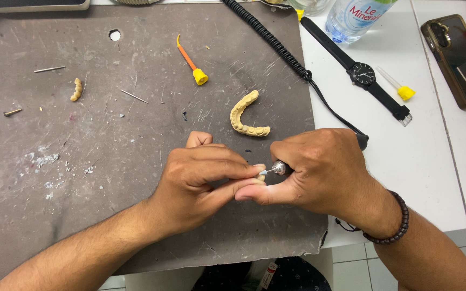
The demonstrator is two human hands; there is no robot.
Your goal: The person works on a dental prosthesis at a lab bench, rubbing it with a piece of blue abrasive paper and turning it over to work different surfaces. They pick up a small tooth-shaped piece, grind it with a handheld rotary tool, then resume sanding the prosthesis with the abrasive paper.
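Head view: two hands, together over the dark mat. Right hand clamped on one rotary handpiece, its tip touching a small pale piece pinched in the left hand; piece mostly hidden by fingers. One yellow dental arch cast just beyond. Two yellow-ended tips, one wristwatch, one coiled cable. Bottle and phone cut off on the white surface.

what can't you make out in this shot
Head view only:
- Small piece pinched in the left hand: fingertips cover most of it, too small to tell its shape.
- Rotary tool: body hidden inside the right hand; only the metal tip shows.
- Water bottle: cut off by the top edge.
- Wristwatch dial: too small to read.
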